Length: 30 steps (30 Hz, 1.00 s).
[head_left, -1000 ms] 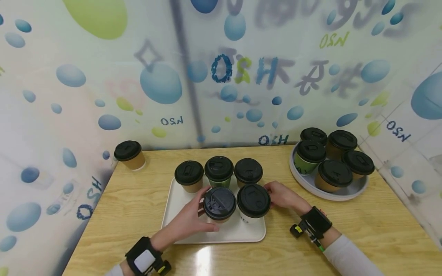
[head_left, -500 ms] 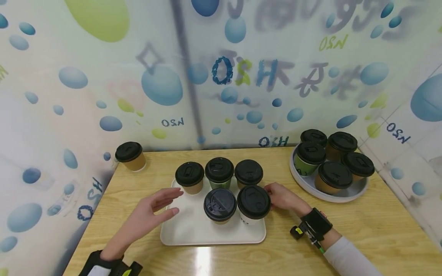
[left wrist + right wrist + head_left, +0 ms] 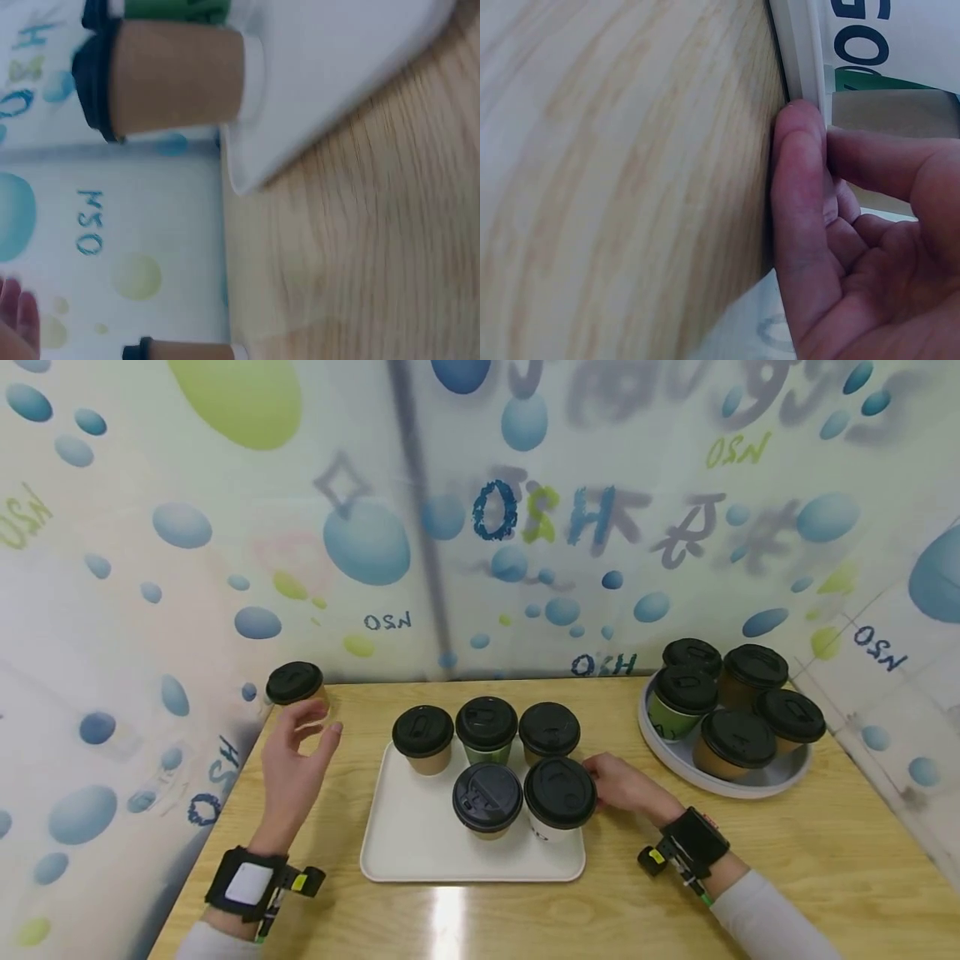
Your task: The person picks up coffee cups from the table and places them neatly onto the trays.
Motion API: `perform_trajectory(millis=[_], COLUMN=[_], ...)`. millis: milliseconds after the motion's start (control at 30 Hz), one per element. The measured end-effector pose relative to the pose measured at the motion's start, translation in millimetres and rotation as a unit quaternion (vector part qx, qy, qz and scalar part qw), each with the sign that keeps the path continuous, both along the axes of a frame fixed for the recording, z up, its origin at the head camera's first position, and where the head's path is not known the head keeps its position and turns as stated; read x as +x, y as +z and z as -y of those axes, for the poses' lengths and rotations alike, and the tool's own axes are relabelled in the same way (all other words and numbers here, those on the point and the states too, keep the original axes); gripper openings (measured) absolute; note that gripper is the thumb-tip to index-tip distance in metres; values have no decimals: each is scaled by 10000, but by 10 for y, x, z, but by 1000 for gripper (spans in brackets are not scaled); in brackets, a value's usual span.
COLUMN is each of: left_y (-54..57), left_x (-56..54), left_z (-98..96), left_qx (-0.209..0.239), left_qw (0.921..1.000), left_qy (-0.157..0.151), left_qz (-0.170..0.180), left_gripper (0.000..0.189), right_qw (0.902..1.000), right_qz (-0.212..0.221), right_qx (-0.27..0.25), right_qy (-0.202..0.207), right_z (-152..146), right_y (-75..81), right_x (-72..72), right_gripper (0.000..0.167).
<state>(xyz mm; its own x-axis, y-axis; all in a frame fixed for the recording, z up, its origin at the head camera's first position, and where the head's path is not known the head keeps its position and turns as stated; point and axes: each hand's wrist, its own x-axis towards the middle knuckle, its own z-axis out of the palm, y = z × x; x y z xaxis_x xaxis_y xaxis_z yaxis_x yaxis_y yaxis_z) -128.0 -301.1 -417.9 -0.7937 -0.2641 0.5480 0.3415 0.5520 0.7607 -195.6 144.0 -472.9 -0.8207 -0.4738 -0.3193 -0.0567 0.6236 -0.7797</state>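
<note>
My left hand (image 3: 291,768) is at the back left, fingers parted and loosely curved, overlapping the lower part of a lone brown paper coffee cup (image 3: 295,681) with a black lid. In the left wrist view a gap shows between the fingertips (image 3: 27,319) and this cup (image 3: 191,351). My right hand (image 3: 870,247) pinches the right rim of the white rectangular tray (image 3: 405,843) between thumb and fingers. On the tray stand several black-lidded cups, among them a brown one (image 3: 423,735), a green one (image 3: 487,727) and a white one (image 3: 561,793) beside the right hand.
At the back right a round grey tray (image 3: 738,791) holds several more lidded cups, one of them green (image 3: 678,706). A patterned wall covering (image 3: 367,652) rises right behind the wooden table (image 3: 540,922).
My left hand has left the front cup on the white tray and moved left and back to the lone cup. The right hand stays at the tray's rim.
</note>
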Motion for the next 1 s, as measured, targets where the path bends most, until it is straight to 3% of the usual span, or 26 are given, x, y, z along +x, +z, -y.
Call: perform_trajectory(millis=[100, 200, 367, 567, 767, 1000], left_y=[-72, -120, -201, -333, -454, -587], left_x=[-138, -269, -447, -542, -685, -781], left_z=[118, 229, 348, 449, 592, 736], left_qx=[29, 84, 285, 613, 835, 1212], left_qw=[9980, 9942, 9880, 9775, 9701, 9607], left_qy=[632, 1065, 1323, 1425, 1475, 1192], left_qz=[-82, 147, 745, 1429, 1738, 2193], left_gripper=[61, 85, 109, 120, 122, 126], right_qw=[10000, 10000, 9999, 10000, 9999, 10000], right_qz=[-11, 27, 38, 7, -122, 52], right_qx=[13, 33, 62, -58, -5, -41], right_qy=[1, -17, -119, -14, 43, -49], right_z=[-1, 1, -4, -14, -32, -15], right_y=[-6, -11, -12, -20, -30, -34], right_x=[-17, -35, -30, -14, -31, -23], right_gripper=[5, 6, 6, 5, 5, 8])
